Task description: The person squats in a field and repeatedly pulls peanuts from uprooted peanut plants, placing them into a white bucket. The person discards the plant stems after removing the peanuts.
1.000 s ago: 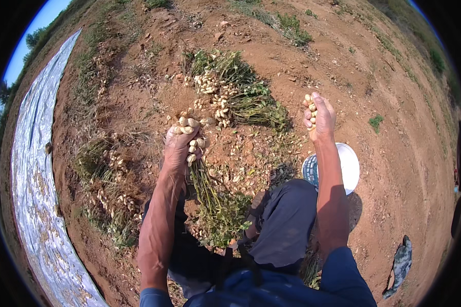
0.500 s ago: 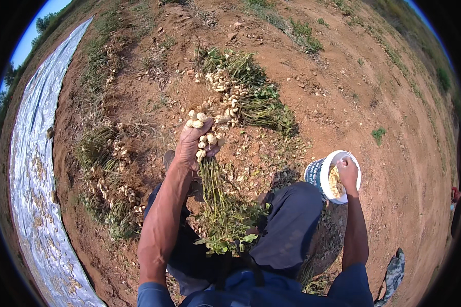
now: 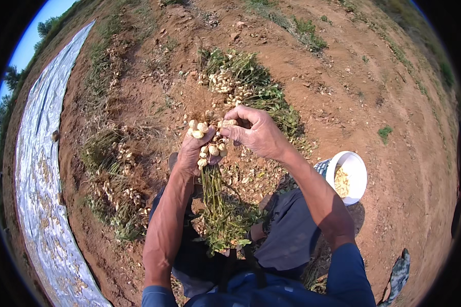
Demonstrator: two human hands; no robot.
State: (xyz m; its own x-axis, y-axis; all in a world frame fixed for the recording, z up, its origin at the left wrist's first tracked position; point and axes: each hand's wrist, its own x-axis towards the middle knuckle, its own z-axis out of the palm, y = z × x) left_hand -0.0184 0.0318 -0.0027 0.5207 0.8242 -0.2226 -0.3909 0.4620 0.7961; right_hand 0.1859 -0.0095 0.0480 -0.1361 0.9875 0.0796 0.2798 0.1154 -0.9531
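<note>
In my left hand (image 3: 193, 151) is a peanut plant (image 3: 219, 212), gripped near its pale pods (image 3: 213, 149), with the stems and leaves hanging down between my legs. My right hand (image 3: 251, 130) is closed at the top of that bunch, its thumb and fingers pinched on pale pods (image 3: 229, 124) just right of my left hand. A white bucket (image 3: 357, 174) with a dark printed side, holding pale pods (image 3: 341, 181), stands beside my right knee, under and beyond my right forearm.
Pulled peanut plants lie in heaps ahead (image 3: 269, 92) and at the left (image 3: 107, 174). A long silver sheet (image 3: 43, 158) with scattered pods runs along the far left. A camouflage cloth (image 3: 397, 273) lies at the lower right. Dry reddish soil (image 3: 353, 87) with small weeds surrounds me.
My right hand went from holding loose pods aloft down into the bucket, then came back left onto the bunch in my left hand. My left hand still grips the plant.
</note>
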